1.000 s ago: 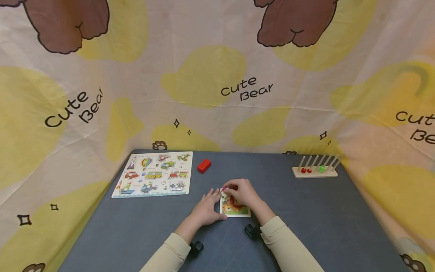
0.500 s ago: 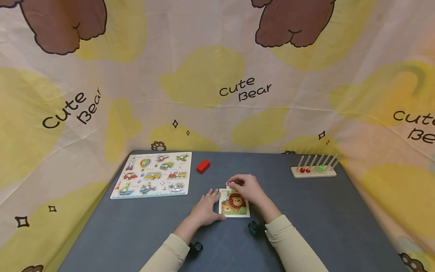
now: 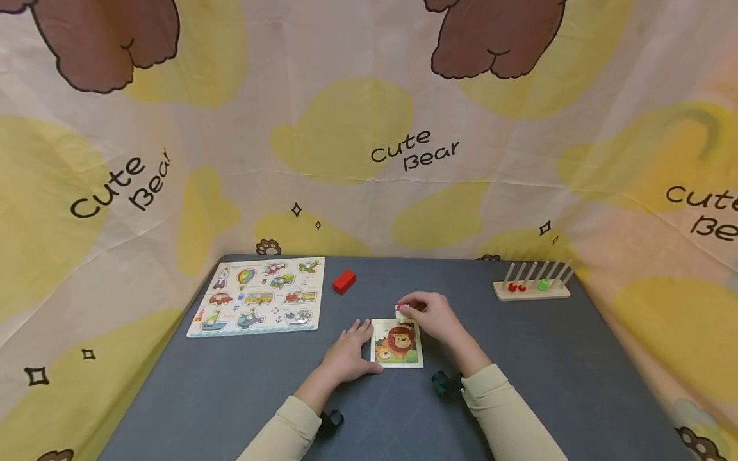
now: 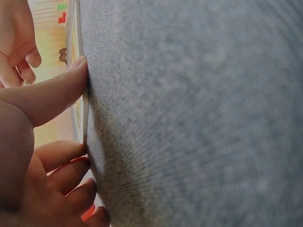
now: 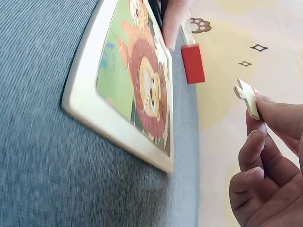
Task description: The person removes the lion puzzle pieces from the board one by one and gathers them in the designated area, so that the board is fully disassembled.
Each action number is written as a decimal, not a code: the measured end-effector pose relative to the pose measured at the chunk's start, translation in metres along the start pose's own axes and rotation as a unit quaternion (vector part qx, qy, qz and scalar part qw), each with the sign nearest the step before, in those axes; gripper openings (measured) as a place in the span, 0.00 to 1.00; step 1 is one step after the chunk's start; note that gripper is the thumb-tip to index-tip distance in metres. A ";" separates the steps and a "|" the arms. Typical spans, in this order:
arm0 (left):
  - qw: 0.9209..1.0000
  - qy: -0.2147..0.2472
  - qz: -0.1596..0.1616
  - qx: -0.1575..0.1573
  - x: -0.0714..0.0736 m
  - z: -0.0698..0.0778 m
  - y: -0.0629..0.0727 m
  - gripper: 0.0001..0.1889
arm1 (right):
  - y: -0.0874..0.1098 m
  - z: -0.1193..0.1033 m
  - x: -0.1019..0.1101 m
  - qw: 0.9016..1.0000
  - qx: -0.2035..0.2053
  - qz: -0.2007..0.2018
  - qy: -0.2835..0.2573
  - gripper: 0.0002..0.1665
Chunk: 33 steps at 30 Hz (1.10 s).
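A small lion jigsaw puzzle (image 3: 398, 365) in a pale frame lies flat on the table before me. My left hand (image 3: 346, 355) spreads along its left side, with the thumb at the lower corner and straight fingers at the upper one. In the left wrist view, the thumb (image 4: 57, 92) presses on the frame's edge. My right hand (image 3: 436, 315) pinches a puzzle piece (image 5: 248, 98) between thumb and fingers, just beyond the puzzle's upper right edge. That piece is pale with a bit of red, and its knobbed outline shows in the right wrist view.
Back left lies a vehicle picture board (image 3: 233, 276). A red block (image 3: 344, 282) sits between it and the right hand. At the back right stands a wooden peg stand (image 3: 533, 295) with red and green beads. A patterned cloth hangs behind the table.
My right hand has lifted the puzzle piece off the puzzle's upper left part and carried it right, past the top edge, uncovering the lion picture. The left hand stays put.
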<state>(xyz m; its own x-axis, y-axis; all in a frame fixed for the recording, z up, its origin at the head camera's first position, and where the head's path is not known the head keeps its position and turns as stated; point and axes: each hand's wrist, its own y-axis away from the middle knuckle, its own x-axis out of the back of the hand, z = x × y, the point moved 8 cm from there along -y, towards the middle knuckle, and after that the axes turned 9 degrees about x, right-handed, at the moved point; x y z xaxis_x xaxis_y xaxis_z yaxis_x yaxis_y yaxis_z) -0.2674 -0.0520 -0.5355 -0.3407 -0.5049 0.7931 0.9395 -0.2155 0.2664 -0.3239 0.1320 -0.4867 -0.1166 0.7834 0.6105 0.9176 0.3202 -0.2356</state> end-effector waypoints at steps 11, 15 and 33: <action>1.000 0.004 -0.001 0.012 0.000 -0.002 -0.001 0.48 | 0.006 0.009 0.018 1.000 -0.004 0.010 0.000 0.06; 1.000 -0.004 -0.002 0.012 -0.001 -0.001 -0.001 0.49 | 0.009 0.016 0.022 1.000 -0.014 0.009 0.003 0.07; 1.000 0.006 0.003 0.014 -0.002 -0.002 0.000 0.49 | 0.020 0.036 0.038 1.000 -0.009 0.022 0.010 0.07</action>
<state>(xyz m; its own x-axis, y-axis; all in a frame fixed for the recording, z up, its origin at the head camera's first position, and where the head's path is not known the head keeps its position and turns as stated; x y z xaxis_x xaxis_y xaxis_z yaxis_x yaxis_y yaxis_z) -0.2670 -0.0525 -0.5378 -0.3358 -0.5157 0.7882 0.9419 -0.1900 0.2770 -0.3240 0.1872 -0.4958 -0.0681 0.7860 0.6145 0.9286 0.2750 -0.2490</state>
